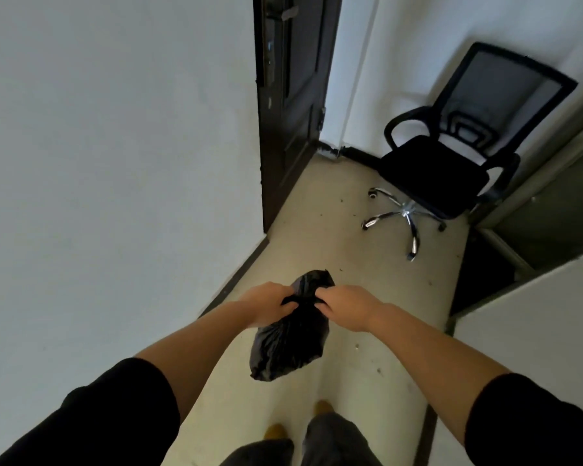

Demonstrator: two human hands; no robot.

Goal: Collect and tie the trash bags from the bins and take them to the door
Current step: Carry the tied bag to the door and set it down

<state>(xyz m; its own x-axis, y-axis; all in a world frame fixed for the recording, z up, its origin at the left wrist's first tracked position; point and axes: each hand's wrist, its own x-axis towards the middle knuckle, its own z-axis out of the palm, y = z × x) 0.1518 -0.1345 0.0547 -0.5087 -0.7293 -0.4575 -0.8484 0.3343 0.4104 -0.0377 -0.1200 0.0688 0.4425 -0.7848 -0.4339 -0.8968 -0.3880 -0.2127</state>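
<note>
From the head view, a black trash bag (288, 344) hangs in the lower middle of the frame, held in the air above the floor (357, 297) between both hands. Its long axis runs from the upper right, where the gathered neck and a loose flap stick up, down toward the lower left, where the filled bottom bulges into a rounded, lumpy sack. The plastic is thin, glossy and finely creased, with pleats fanning out below the neck. The left hand (271, 306) has its fingers curled around one side of the bunched neck, and the right hand (345, 306) pinches the other side; the two hands sit close together with a short dark strand of plastic stretched between them. Both forearms are bare, coming out of black sleeves at the lower corners. The floor is pale, smooth and speckled with small dark bits. In the upper middle of the frame stands a dark, panelled door (290, 95) set in a plain white wall (115, 146). In the upper right, an office chair (451, 156) with a black padded seat, curved armrests, a mesh back and a shiny chrome star base stands against the white wall, well apart from the bag. At the bottom edge, grey trouser legs and tan shoe tips show.
</note>
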